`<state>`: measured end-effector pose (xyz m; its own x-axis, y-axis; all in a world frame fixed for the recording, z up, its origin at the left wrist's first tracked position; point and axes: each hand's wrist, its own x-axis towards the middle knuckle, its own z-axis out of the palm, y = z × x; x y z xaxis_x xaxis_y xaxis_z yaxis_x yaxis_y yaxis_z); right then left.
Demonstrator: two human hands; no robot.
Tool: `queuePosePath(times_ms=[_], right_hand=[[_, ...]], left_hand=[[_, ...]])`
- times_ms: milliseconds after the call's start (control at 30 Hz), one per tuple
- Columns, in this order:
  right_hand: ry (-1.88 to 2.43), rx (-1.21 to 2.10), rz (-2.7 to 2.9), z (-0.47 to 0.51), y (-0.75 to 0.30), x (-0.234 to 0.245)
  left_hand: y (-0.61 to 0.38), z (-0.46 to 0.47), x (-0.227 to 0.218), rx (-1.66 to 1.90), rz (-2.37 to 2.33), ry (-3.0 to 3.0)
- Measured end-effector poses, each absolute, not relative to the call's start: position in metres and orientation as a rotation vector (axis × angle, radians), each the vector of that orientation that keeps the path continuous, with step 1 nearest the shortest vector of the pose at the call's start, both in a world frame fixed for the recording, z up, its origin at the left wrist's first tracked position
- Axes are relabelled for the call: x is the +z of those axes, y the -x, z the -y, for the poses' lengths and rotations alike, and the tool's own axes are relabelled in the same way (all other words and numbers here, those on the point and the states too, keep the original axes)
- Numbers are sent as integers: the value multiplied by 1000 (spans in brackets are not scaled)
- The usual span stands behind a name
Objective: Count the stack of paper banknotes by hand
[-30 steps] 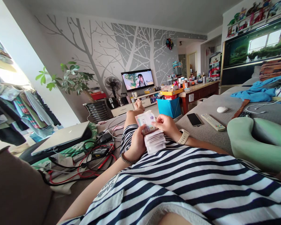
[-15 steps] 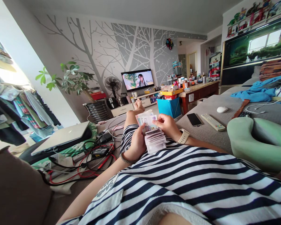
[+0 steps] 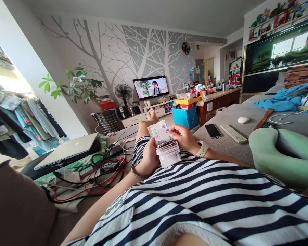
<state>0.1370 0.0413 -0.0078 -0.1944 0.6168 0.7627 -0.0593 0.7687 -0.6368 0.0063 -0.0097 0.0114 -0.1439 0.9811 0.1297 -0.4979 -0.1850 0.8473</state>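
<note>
A fanned stack of banknotes (image 3: pixel 169 150) is gripped in my left hand (image 3: pixel 149 155), with its thumb across the side of the notes. The lower notes bend down in layers toward my striped clothing (image 3: pixel 190 184), while the upper ones stand up, their printed faces toward me. My right hand (image 3: pixel 181 136) pinches the right edge of an upper banknote (image 3: pixel 162 134) between thumb and fingers. A pale watch (image 3: pixel 202 149) is on the right wrist and a braided bracelet (image 3: pixel 138 173) on the left.
Right of my legs lie a phone (image 3: pixel 213 131), a remote control (image 3: pixel 233 133), a white mouse (image 3: pixel 243 120) and a green neck pillow (image 3: pixel 261 153). To the left are a closed laptop (image 3: pixel 69 148) and tangled cables (image 3: pixel 102 171). A television (image 3: pixel 151 87) stands ahead.
The top note shows a different printed face, and the folded-down layers sit slightly differently. My right hand has shifted only a little, and my left hand keeps its hold.
</note>
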Motion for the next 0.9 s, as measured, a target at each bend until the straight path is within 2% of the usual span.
queuePosePath(times_ms=[433,667,767,900], right_hand=[[337,708,1719,-40,-139,-7],[338,608,1801,-37,-141,-4],[308,738,1819,-40,-140,-6],[471,719,1826,-47,-138,-9]], left_hand=[[-5,7,10,1631,-791,-873],[-2,2,6,1577,-749,-816],[-3,-2,3,1595,-731,-790],[-5,-3,2,1592,-692,-787]])
